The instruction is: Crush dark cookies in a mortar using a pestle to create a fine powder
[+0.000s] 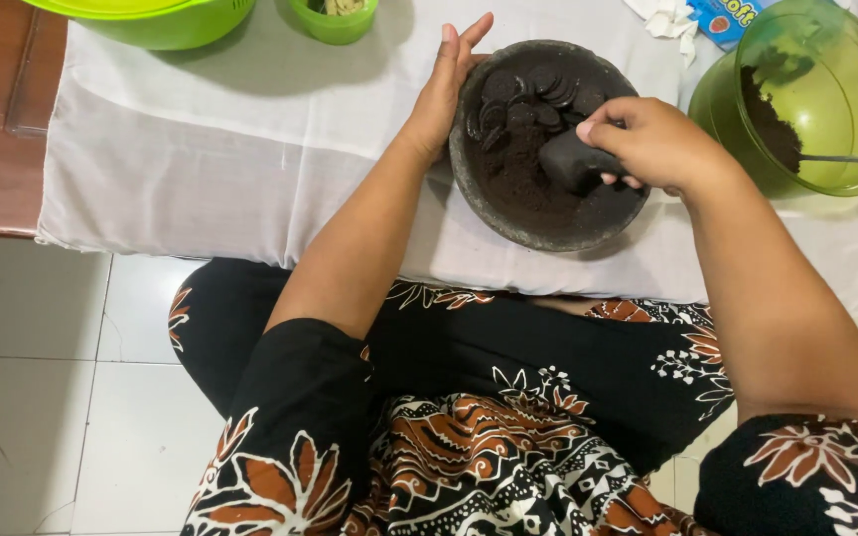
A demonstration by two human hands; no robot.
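A round stone mortar [548, 223] sat on a white cloth [250, 149] spread over the surface, holding dark round cookies [533, 99] at its far side and dark crumbs nearer the person. The right hand [657, 144] had its fingers clenched around a dark stone pestle [573, 161], its end down in the crumbs. The left hand [444, 89] lay flat against the mortar's outer wall, fingers released and straight. To the right, a clear green bowl [846, 109] held dark crumbs and a spoon [851, 159]. Two more green containers [335, 25] stood at the far edge.
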